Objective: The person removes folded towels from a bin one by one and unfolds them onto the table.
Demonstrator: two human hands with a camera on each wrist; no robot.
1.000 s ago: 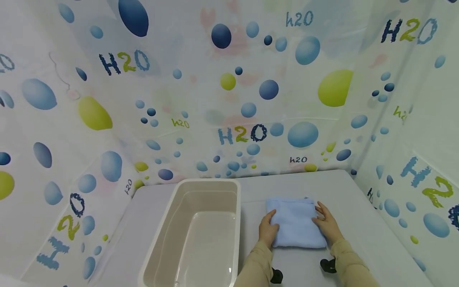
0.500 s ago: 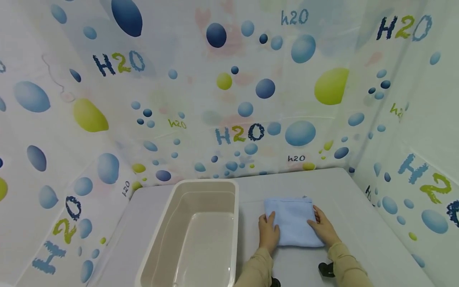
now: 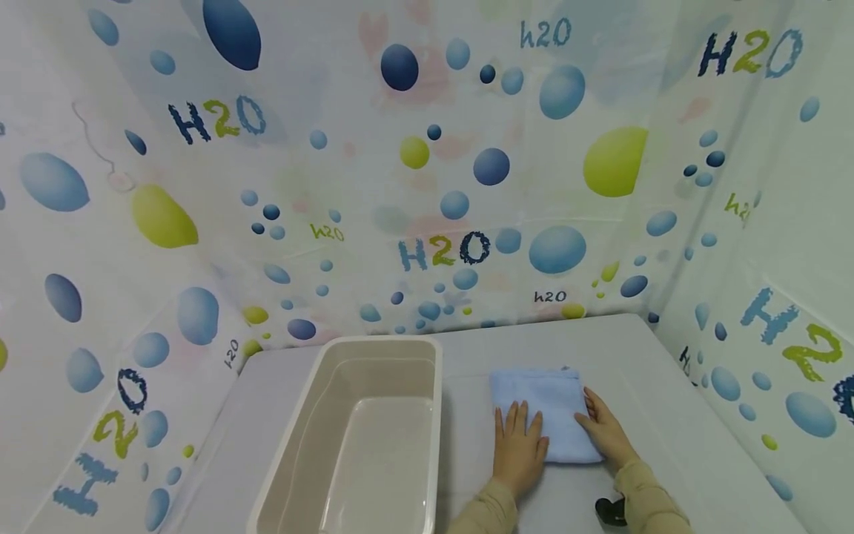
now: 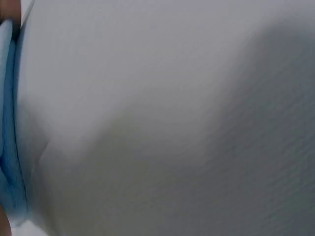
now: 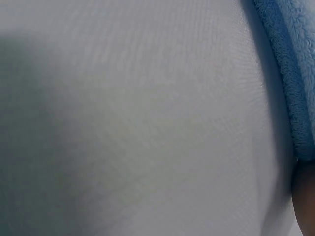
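Head view: a folded light-blue terry towel (image 3: 559, 424) is shown lying flat on a white-covered table (image 3: 667, 415), to the right of and apart from a beige rectangular basin (image 3: 438, 423). The left hand (image 3: 522, 454) is laid palm down over the towel's near left part, its fingers straight and slightly spread, nothing being grasped. The right hand (image 3: 606, 430) is placed at the towel's right edge, the thumb resting on top and the fingers set along the side; whether the edge is pinched cannot be told. A black object (image 3: 610, 512) is seen beside the right sleeve (image 3: 654, 497). The table is backed by a curtain (image 3: 360, 178) printed with coloured drops and "H2O".

Left wrist view: the towel's layered edge is cut off at the left border, with slivers of skin above and below; the blurred table covering is shadowed.

Right wrist view: looped pile is visible along the towel's folded edge at upper right, a patch of skin being seen beneath.
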